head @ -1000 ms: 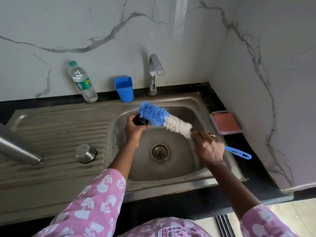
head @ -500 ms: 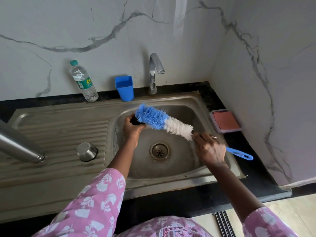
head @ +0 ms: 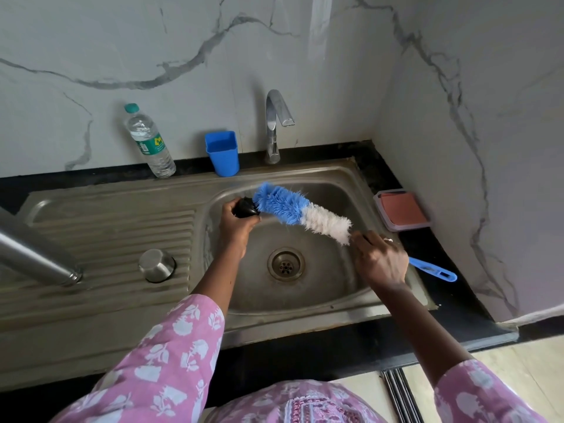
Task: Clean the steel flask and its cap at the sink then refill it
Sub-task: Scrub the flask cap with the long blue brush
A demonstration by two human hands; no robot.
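Note:
My left hand (head: 236,225) grips a small black cap (head: 244,207) over the left side of the sink basin (head: 332,193). My right hand (head: 380,261) holds the blue handle of a bottle brush (head: 302,212), whose blue and white bristles slant up to the left, the blue tip pressed against the cap. The steel flask (head: 33,254) lies on its side on the ribbed draining board at the far left, mouth toward the sink. A small steel cup-shaped lid (head: 157,265) stands upside down on the board beside it.
A chrome tap (head: 276,123) stands behind the basin, no water running. A blue plastic cup (head: 222,152) and a clear water bottle (head: 149,141) stand against the marble wall. A pink sponge in a tray (head: 401,213) sits on the black counter at right. The drain (head: 285,264) is uncovered.
The cap and the brush tip have shifted slightly left and up over the basin; both hands keep their hold. The draining board items have not moved.

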